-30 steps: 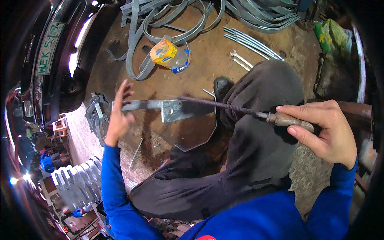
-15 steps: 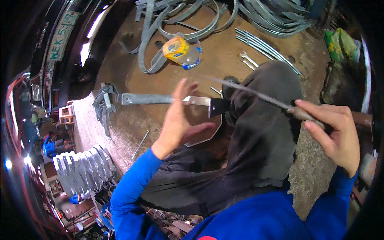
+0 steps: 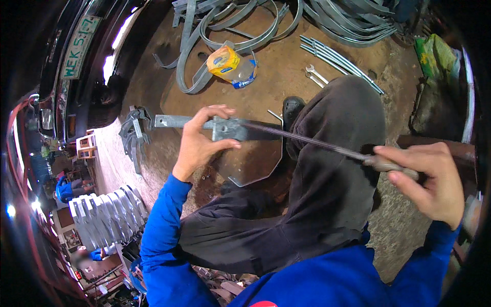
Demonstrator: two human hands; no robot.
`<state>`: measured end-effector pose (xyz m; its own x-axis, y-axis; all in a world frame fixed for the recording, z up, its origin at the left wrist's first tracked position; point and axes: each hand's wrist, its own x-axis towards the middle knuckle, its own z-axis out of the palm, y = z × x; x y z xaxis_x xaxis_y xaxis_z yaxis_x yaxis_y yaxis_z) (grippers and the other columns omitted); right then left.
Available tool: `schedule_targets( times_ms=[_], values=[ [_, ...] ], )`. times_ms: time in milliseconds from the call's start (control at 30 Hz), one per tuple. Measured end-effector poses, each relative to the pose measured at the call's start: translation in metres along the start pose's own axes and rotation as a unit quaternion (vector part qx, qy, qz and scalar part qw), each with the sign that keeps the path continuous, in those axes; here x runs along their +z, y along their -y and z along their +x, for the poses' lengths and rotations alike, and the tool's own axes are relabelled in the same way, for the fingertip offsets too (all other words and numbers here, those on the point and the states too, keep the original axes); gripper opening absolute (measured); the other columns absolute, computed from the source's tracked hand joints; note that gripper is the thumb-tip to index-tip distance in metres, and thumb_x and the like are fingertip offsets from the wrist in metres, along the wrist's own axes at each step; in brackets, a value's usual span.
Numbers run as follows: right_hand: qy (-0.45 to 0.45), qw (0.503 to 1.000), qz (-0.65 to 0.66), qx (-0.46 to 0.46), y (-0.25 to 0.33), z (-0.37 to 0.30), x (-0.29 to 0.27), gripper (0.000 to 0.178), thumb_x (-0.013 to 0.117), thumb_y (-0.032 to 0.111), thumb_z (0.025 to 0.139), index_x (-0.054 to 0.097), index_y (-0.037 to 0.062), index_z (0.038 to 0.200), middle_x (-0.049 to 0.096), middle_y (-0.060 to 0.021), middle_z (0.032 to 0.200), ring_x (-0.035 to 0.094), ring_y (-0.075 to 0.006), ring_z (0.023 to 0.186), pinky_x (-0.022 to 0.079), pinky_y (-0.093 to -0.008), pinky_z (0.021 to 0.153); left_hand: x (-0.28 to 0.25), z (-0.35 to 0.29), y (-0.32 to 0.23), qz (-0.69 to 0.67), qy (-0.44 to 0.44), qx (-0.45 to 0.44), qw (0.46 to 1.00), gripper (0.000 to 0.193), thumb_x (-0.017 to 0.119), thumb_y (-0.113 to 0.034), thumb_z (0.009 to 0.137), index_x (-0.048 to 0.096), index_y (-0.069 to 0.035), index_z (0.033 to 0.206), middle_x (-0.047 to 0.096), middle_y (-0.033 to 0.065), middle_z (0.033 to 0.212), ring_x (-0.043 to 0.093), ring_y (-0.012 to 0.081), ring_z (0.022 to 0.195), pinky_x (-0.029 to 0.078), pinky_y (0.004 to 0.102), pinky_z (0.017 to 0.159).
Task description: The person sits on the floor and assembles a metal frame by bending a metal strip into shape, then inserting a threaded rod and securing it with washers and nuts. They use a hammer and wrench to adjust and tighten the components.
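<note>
My left hand (image 3: 197,140) pinches the wide, holed end of a grey metal strap (image 3: 228,129) between thumb and fingers. The strap's narrow part (image 3: 171,122) runs off to the left beyond the hand. My right hand (image 3: 429,179) grips the worn handle of a round file (image 3: 322,145), whose ridged shaft slants up and left over my knee. The file's tip lies at the strap's wide end, close to a hole; whether it enters the hole I cannot tell. Below the strap is a bent thin metal rod (image 3: 258,180).
A yellow-labelled clear plastic container (image 3: 232,66) stands ahead, near coiled metal strips (image 3: 245,36). Two wrenches (image 3: 316,75) and several long rods (image 3: 340,64) lie right of it. Strap pieces (image 3: 135,130) and stacked silver brackets (image 3: 107,215) are at left, beside a parked vehicle (image 3: 64,71). A person (image 3: 65,189) is in the background.
My left hand has closed from spread fingers onto the strap's end, which now shows its holed face. The file's tip has come down to that end; my right hand keeps its grip.
</note>
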<state>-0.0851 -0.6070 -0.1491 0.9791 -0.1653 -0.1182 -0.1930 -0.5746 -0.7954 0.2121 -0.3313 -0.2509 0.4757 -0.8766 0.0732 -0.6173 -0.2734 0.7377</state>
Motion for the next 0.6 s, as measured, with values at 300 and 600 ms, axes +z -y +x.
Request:
schedule_targets(
  times_ms=[300,600],
  values=[
    [-0.014,0.998,-0.031,-0.043,0.005,0.031,0.048,0.028,0.065,0.018,0.081,0.067,0.0054,0.106,0.061,-0.0152,0.064,0.061,-0.0314,0.06,0.047,-0.0396,0.055,-0.023,0.005,-0.003,0.195,0.005,0.062,0.979,0.06,0.09,-0.028,0.045,0.06,-0.007,0.092,0.069,0.0046,0.101,0.049,0.0247,0.117,0.039,0.0392,0.097],
    [-0.01,0.994,-0.07,-0.08,0.014,0.04,0.043,0.028,0.068,0.012,0.078,0.068,0.0045,0.105,0.059,-0.0144,0.062,0.059,-0.0285,0.054,0.044,-0.0364,0.05,-0.018,0.005,-0.003,0.184,-0.004,0.051,0.982,0.058,0.089,-0.032,0.044,0.064,-0.009,0.09,0.066,0.0039,0.104,0.049,0.0277,0.116,0.04,0.0414,0.095]
  ],
)
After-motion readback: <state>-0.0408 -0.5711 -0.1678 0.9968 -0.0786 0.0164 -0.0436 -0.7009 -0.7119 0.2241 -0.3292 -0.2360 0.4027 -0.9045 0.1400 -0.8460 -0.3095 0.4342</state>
